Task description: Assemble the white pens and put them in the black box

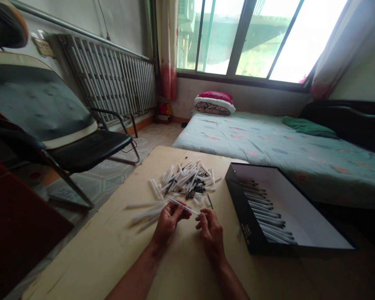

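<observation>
Between thumb and fingers, my left hand grips a slim white pen that slants down to the right. My right hand has its fingertips curled at the pen's lower right end; whether a small part sits in them is hidden. Just beyond lies a loose pile of white pen tubes mixed with small black pieces. Longer translucent tubes lie left of my left hand. On the right, an open black box with a pale inside holds a row of dark-tipped pens.
Everything rests on a pale yellow table. A bed stands behind it, under the window. To the left are a black chair and a radiator; a dark red piece of furniture stands at the lower left.
</observation>
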A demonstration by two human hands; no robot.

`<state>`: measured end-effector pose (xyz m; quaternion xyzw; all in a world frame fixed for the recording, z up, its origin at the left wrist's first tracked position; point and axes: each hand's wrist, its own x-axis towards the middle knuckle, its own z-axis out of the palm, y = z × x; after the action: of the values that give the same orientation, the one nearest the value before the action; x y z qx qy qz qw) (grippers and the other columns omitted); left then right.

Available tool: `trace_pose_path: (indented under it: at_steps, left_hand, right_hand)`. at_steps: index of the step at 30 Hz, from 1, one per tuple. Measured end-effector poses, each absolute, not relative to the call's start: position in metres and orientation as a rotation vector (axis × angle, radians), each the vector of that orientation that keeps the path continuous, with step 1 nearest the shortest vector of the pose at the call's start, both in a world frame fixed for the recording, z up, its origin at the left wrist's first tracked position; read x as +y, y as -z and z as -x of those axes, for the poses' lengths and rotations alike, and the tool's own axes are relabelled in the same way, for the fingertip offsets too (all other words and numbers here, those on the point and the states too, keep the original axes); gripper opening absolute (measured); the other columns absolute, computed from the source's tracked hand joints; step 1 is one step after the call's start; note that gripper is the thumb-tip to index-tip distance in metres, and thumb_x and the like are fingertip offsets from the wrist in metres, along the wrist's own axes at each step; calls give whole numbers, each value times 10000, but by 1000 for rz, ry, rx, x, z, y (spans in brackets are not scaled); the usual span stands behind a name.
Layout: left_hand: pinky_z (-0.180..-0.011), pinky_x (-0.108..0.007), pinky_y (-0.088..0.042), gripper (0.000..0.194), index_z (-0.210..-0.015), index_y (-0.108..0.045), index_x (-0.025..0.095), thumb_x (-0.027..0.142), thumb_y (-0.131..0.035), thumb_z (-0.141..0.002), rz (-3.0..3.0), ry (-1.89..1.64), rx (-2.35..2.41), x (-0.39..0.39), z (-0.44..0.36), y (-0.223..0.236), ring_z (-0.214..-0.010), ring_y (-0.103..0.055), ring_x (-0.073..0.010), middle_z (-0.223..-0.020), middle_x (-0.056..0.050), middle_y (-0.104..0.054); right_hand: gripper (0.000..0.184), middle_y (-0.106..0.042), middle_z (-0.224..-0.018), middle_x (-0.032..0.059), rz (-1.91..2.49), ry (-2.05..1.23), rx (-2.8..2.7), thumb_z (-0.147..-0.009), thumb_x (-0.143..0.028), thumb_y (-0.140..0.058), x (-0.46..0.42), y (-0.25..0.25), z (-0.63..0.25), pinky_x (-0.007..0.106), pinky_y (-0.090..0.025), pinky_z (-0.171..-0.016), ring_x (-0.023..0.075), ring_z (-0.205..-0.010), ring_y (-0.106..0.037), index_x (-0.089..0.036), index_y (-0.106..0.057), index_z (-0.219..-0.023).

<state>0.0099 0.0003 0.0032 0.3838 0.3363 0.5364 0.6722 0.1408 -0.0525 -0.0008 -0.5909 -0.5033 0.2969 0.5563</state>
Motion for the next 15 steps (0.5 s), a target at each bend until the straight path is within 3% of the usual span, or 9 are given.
trace_pose_path:
  at_steps: [11,15]
  left_hand:
    - [-691,-306,-503,204,-851,-584,134,285,-660,-737,-812,-1226,771,3,-8,1,-674,-642,-154,-758,-51,-684]
    - [-682,-304,-502,208,-845,-587,138,295,-663,-732,-836,-1229,775,1,-9,-1,-665,-637,-152,-755,-48,-681]
  right_hand:
    - [289,-593,-626,-3,1381,-715,-1289,-901,-402,-396,-51,8,-141,196,-405,-465,99,-453,-510,-183,-532,-770]
    - [286,-601,-625,4,1403,-632,-1301,-900,-379,-403,-52,7,-141,202,-425,-494,112,-491,-547,-183,-549,-750]
